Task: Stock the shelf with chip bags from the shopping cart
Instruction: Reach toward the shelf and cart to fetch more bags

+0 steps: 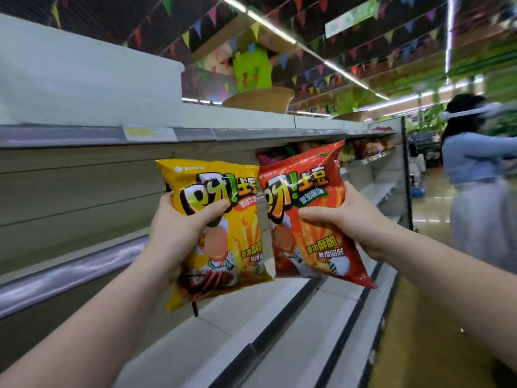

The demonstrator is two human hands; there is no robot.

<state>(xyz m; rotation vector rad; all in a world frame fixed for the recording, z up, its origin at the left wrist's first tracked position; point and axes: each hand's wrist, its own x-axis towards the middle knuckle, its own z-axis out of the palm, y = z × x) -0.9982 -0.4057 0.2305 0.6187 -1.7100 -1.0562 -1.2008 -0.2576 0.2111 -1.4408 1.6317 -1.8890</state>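
My left hand (179, 225) grips a yellow chip bag (237, 236) by its left side, thumb across the front. My right hand (349, 219) holds a red chip bag (313, 189) by its right side. Both bags are upright, side by side and touching at their edges, held up in front of the grey shelf unit (84, 191). They hang in the air, above the lower shelf boards (279, 317) and below the upper shelf edge (195, 134). The shopping cart is not in view.
More snack bags (366, 148) fill the far end of the same shelf row. A woven basket (260, 99) sits on top of the unit. A person in a blue top (475, 163) stands in the aisle at right. The floor (419, 345) runs along the shelves.
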